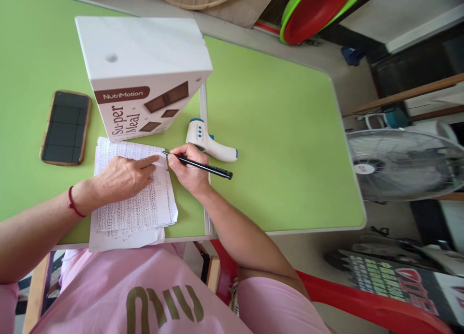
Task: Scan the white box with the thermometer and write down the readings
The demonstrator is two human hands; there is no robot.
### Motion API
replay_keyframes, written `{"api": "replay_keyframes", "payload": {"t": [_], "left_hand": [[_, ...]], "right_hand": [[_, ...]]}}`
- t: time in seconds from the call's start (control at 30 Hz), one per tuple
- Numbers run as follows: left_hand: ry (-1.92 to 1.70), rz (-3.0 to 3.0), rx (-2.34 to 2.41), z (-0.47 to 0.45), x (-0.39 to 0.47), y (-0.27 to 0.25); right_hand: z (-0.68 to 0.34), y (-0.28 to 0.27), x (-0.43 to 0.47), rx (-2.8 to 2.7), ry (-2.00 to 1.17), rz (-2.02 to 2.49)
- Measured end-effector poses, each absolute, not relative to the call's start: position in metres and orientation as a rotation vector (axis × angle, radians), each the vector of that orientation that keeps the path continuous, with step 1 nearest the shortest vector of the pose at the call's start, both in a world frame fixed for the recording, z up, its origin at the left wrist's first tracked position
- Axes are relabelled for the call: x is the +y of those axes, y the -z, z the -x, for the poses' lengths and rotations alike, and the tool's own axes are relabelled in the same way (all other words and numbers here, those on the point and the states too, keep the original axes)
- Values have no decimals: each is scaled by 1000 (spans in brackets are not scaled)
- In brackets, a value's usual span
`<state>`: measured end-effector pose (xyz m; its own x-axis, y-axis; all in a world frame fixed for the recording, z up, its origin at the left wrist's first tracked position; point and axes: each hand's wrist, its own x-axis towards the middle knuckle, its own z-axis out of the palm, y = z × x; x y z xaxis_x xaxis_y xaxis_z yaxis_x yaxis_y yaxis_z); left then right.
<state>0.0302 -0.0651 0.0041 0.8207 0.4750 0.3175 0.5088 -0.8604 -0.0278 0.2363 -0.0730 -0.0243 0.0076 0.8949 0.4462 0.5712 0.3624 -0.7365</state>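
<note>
My right hand point(191, 168) is closed round a black pen point(206, 167), its tip at the upper right edge of the written sheets. Those paper sheets point(126, 212), covered in rows of small handwriting, lie in a loose stack at the table's front edge. Across them rests my left hand point(125, 178), index finger stretched toward the pen tip and the other fingers loosely curled; it holds nothing. Just beyond my right hand lies a white and blue infrared thermometer point(212, 141). Behind the papers stands a white Su-per Meal box point(145, 78), touching or nearly touching their far edge.
A phone in a brown case point(65, 127) lies left of the box on the green table point(282, 145). Past the table's right edge stands a fan point(402, 165). Red and green basins point(319, 12) lean at the back. A red chair point(355, 295) is at lower right.
</note>
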Motion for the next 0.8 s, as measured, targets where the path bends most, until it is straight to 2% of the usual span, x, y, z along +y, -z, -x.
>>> {"api": "replay_keyframes", "payload": {"t": [0.8], "left_hand": [[440,2890,-787,-30,-65,-4]], "right_hand": [[-238,25,-73,-1667,-429,1340]]}}
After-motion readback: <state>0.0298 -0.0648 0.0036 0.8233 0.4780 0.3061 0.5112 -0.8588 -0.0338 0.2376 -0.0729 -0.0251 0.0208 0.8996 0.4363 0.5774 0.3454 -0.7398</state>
